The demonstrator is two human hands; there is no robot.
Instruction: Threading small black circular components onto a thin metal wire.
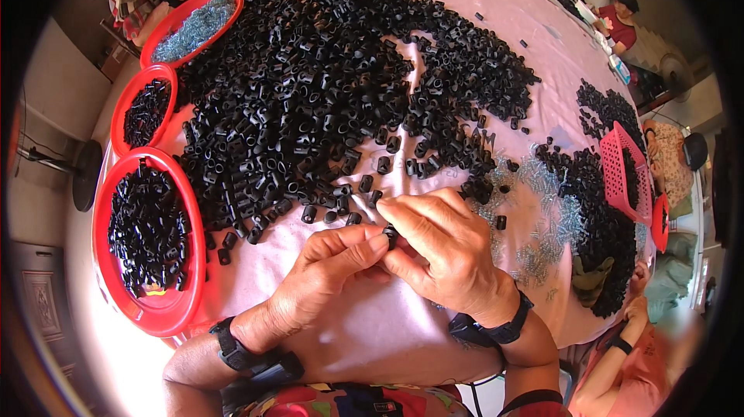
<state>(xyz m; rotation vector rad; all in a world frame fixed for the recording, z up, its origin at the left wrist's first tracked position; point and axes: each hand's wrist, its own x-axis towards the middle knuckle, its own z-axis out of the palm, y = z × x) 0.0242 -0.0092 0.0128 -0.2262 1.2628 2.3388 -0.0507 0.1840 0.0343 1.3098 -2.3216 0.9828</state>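
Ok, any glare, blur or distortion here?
Head view: fisheye distortion bows the pink tablecloth; head view: glare bleaches the floor below the nearest red basin; head view: a blurred patch by the coral-shirted co-worker; head view: the black fitting between left hand and right hand shows little detail.

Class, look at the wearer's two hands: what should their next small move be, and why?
Probably steady the small black part with the left hand while the right hand adjusts it: the fingers of both hands meet around it, partly hiding it, and loose black pieces lie just beyond.
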